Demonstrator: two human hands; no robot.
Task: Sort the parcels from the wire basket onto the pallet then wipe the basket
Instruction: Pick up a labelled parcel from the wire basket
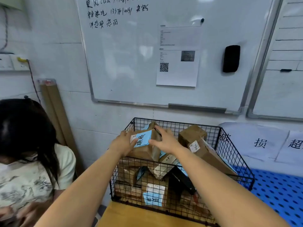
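Observation:
A black wire basket (232, 149) stands against the wall, heaped with several brown cardboard parcels. The topmost parcel (144, 149) carries a blue note with black writing. My left hand (125, 141) grips its left side, thumb on the blue note. My right hand (164, 139) lies over its top right edge, fingers spread around it. A long brown parcel (206, 151) leans across the basket's right side. Lower parcels, one with a blue label (153, 199), show through the front mesh. The blue perforated pallet (278, 194) lies to the right of the basket.
A person in a pale printed shirt (32, 169) bends close at the left. A whiteboard (131, 54) hangs above the basket. White paper signs (260, 143) lie behind the pallet. The basket rests on a yellow wooden surface (131, 217). Cardboard tubes (54, 112) lean on the wall.

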